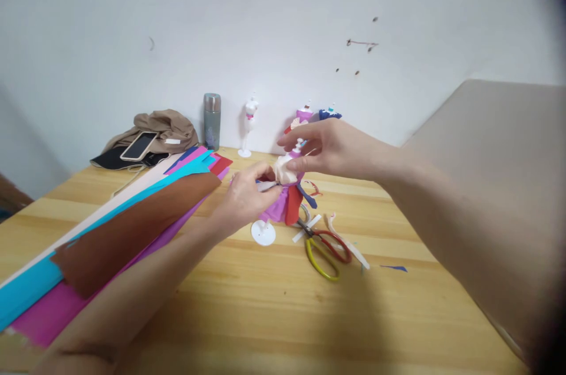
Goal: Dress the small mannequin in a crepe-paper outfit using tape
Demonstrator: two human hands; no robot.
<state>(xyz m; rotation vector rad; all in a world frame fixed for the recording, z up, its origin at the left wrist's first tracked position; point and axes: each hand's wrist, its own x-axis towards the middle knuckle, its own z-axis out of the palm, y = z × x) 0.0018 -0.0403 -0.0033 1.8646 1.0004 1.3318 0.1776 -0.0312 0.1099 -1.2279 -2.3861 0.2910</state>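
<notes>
- A wooden surface (283, 304) with pale grain stands against a light, plain wall (274, 27).
- At its far left, a brown cloth (170, 127), a black cap (108, 158) and a phone (140, 146) lie bunched together.
- In front of them, long coloured sheets (33, 280) overlap and slant toward the near left edge, a brown one (128, 239) on top.
- A grey bottle (212, 121) stands upright near the wall, and right of it a bare white dress form (250, 121).
- The left hand (250, 195) comes in low from the near left, wrist fairly straight, thumb and fingers closed on a white piece (266, 186) beside the dressed form.
- The dressed form (276, 210), in purple and red, is between the hands, its round white base (263, 233) on the surface.
- The right hand (325, 145) reaches in from the right, palm down, fingers arched; its thumb touches the pale ruffled piece (286, 170) on the form, though whether it grips cannot be told.
- Open scissors (325, 248) and scraps (354, 248) lie right of the base.
</notes>
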